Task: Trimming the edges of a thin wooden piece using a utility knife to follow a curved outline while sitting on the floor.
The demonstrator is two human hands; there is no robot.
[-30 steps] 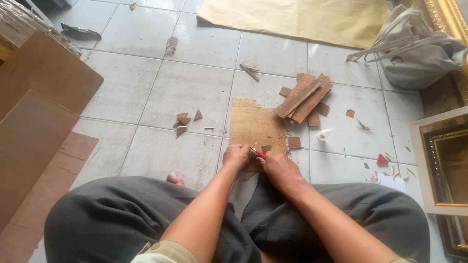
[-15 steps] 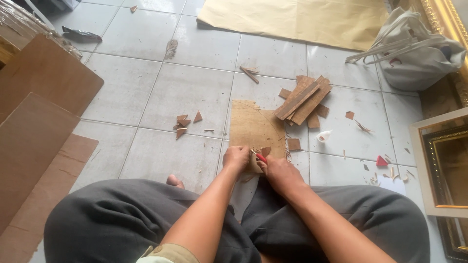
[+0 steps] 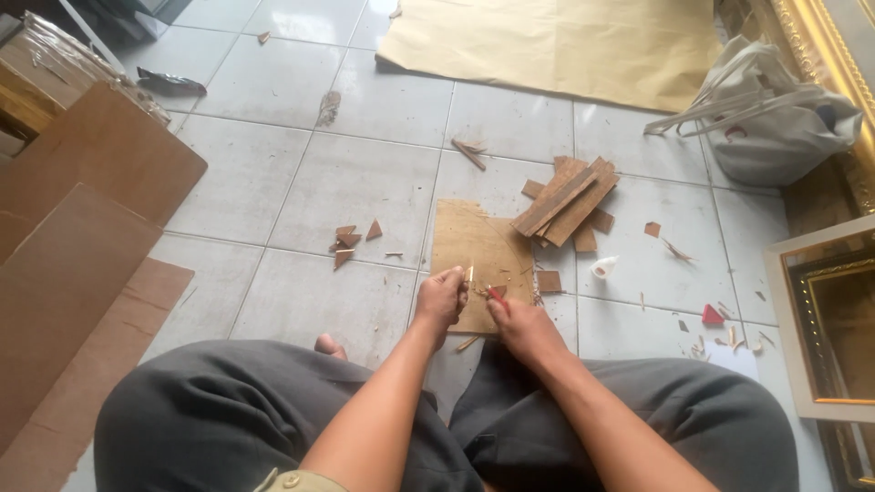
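I see my left hand (image 3: 444,299) pinching a thin pale wooden sliver (image 3: 470,274), upright, long axis toward twelve o'clock; my right hand (image 3: 519,323), at four o'clock, fingers closed on a small red-handled tool (image 3: 495,292), just beside it, over the brown board (image 3: 478,260) on the floor (image 3: 301,200).

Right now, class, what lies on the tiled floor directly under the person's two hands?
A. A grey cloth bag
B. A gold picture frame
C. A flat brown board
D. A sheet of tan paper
C: both the left hand and the right hand work over the flat brown board.
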